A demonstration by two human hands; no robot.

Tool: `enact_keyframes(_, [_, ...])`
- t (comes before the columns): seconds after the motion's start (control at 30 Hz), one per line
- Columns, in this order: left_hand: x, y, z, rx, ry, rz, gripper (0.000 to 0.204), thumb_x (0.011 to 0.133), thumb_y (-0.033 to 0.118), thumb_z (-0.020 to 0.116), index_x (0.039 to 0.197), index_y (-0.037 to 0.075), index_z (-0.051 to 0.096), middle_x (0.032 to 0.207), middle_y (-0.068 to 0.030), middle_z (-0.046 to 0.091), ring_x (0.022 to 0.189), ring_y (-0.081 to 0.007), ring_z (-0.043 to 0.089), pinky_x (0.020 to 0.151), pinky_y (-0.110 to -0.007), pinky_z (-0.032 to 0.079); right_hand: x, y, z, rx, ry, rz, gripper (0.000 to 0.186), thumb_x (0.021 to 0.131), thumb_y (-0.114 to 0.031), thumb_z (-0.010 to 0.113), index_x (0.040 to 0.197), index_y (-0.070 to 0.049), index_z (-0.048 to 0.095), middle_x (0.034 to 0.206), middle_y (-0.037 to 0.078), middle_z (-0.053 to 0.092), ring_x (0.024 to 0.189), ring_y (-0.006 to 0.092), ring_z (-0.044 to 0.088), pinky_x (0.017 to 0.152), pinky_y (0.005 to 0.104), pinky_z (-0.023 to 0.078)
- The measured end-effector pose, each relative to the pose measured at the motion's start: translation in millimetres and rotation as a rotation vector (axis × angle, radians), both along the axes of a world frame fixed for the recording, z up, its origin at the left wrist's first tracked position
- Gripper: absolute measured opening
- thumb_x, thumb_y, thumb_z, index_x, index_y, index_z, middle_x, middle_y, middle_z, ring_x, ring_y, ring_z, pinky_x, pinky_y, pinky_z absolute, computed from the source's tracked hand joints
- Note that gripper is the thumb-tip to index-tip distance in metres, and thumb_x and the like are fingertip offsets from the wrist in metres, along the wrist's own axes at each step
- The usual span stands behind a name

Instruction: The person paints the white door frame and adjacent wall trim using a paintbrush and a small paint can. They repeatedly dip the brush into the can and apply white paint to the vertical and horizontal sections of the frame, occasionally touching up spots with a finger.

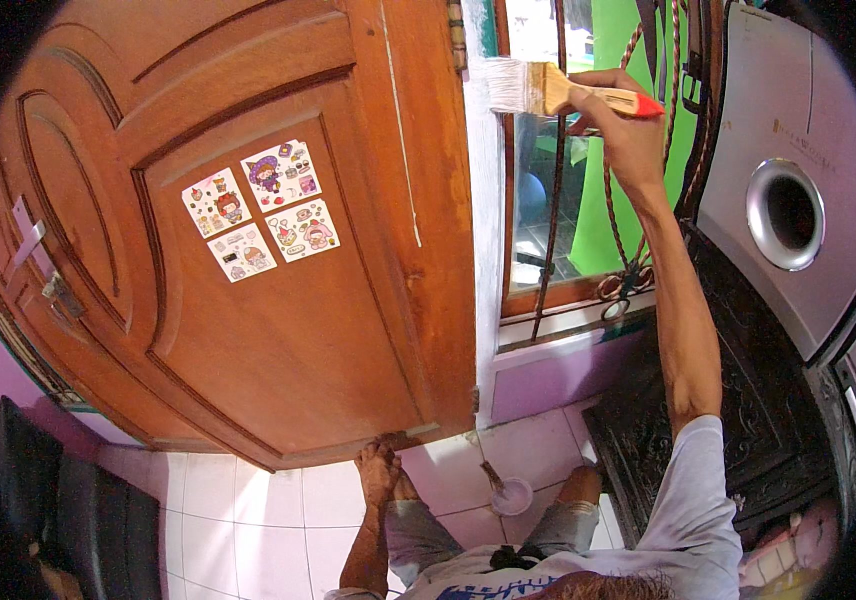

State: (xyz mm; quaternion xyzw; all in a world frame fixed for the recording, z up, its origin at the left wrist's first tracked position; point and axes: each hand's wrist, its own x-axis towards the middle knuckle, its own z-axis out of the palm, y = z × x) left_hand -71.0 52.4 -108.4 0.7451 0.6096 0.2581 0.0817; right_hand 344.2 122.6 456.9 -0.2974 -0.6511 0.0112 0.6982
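A wide paintbrush (546,88) with a wooden handle and red tip is gripped in my right hand (608,110). Its white-coated bristles point left and meet the white-painted frame strip (485,200) between the brown door and the window. Low down, beside my left knee and close to the door's bottom edge, is my left hand (378,472). Its fingers look curled, and what they may hold is hidden. Between my legs, a small tub (513,496) with whitish contents stands on the tiles, with a second brush (492,477) leaning at it.
The brown panelled door (278,370) carries several sticker sheets (261,208). Twisted metal bars (555,180) cross the window. On the right, a large silver speaker (798,130) stands by dark carved furniture (748,370). A black seat (98,520) sits at lower left.
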Motion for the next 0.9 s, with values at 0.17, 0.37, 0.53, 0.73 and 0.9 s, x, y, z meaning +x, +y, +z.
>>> enact_keyframes(0.17, [-8, -1, -7, -0.042, 0.006, 0.038, 0.044, 0.086, 0.027, 0.069, 0.123, 0.003, 0.065, 0.134, -0.02, 0.057, 0.125, -0.0381, 0.049, 0.11, -0.053, 0.031, 10, 10, 22, 0.105, 0.09, 0.145, 0.023, 0.091, -0.015, 0.072, 0.109, 0.0, 0.071, 0.098, 0.01, 0.074, 0.086, 0.0179, 0.073, 0.066, 0.0313, 0.059])
enact_keyframes(0.37, [-1, -7, 11, -0.005, 0.007, 0.027, 0.039, 0.086, 0.027, 0.068, 0.119, 0.006, 0.066, 0.133, -0.0209, 0.058, 0.125, -0.0393, 0.049, 0.11, -0.053, 0.031, 20, 37, 44, 0.058, 0.005, 0.172, 0.029, 0.091, -0.018, 0.073, 0.114, 0.0, 0.07, 0.1, 0.009, 0.075, 0.089, 0.0174, 0.074, 0.066, 0.0289, 0.06])
enact_keyframes(0.53, [-4, -7, 5, 0.054, 0.002, -0.002, 0.039, 0.086, 0.027, 0.069, 0.119, 0.007, 0.066, 0.134, -0.0209, 0.057, 0.126, -0.0394, 0.049, 0.109, -0.053, 0.031, 17, 38, 48, 0.067, 0.004, 0.167, 0.031, 0.088, -0.016, 0.073, 0.114, 0.001, 0.071, 0.095, 0.01, 0.076, 0.085, 0.0166, 0.074, 0.063, 0.0289, 0.06])
enact_keyframes(0.73, [3, -7, 15, -0.049, 0.006, 0.028, 0.042, 0.085, 0.026, 0.07, 0.123, 0.007, 0.064, 0.136, -0.0206, 0.056, 0.129, -0.0394, 0.047, 0.11, -0.055, 0.031, 20, 36, 56, 0.078, -0.039, 0.119, 0.03, 0.091, -0.02, 0.073, 0.113, 0.0, 0.071, 0.1, 0.011, 0.076, 0.089, 0.0188, 0.075, 0.066, 0.0292, 0.062])
enact_keyframes(0.9, [-4, -9, 5, 0.042, -0.017, 0.038, 0.039, 0.085, 0.026, 0.069, 0.119, 0.007, 0.067, 0.136, -0.0194, 0.057, 0.128, -0.0387, 0.048, 0.111, -0.053, 0.031, 15, 37, 65, 0.165, -0.046, 0.171, 0.031, 0.093, -0.02, 0.072, 0.116, 0.0, 0.07, 0.103, 0.012, 0.076, 0.09, 0.0189, 0.076, 0.069, 0.0296, 0.062])
